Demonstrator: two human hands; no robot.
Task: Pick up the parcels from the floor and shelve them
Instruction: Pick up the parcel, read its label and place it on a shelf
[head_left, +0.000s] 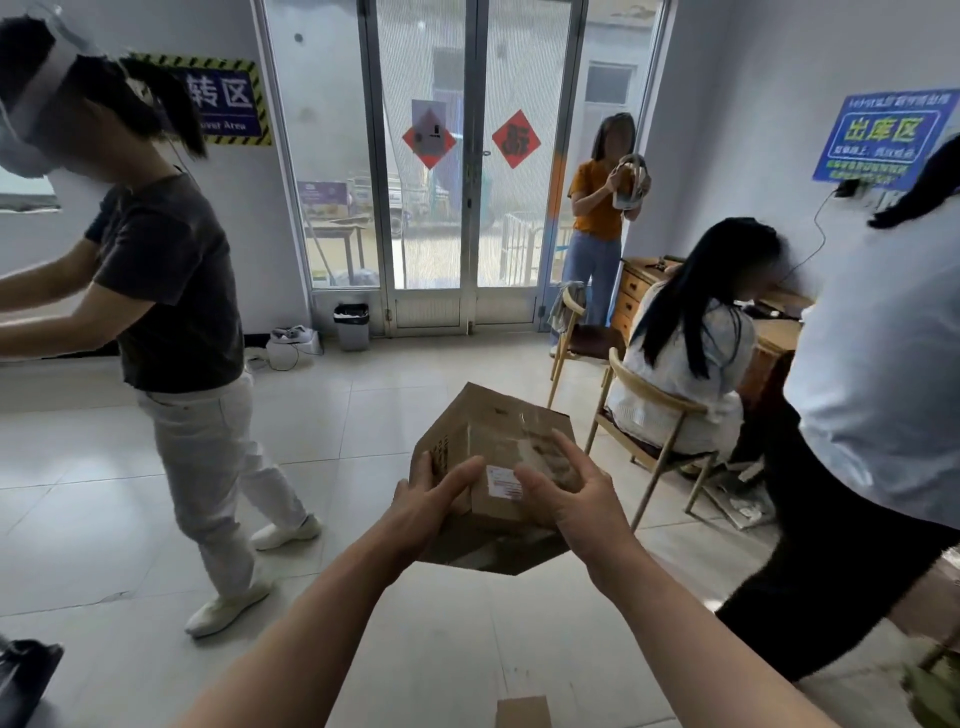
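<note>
I hold a brown cardboard parcel (498, 441) in the air in front of me, above the tiled floor. It is tilted, with clear tape and a small white label on its near face. My left hand (431, 499) grips its left near corner. My right hand (576, 493) grips its right side, fingers spread over the taped face. The top edge of another cardboard box (522, 711) shows at the bottom of the view. No shelf is in sight.
A person in a dark shirt (171, 291) walks at the left. A person in a white top (872, 395) stands close at the right. Someone sits on a wooden chair (654, 415) at a desk (774, 338). Another person stands by the glass doors (431, 156). A bin (351, 326) stands by the doors.
</note>
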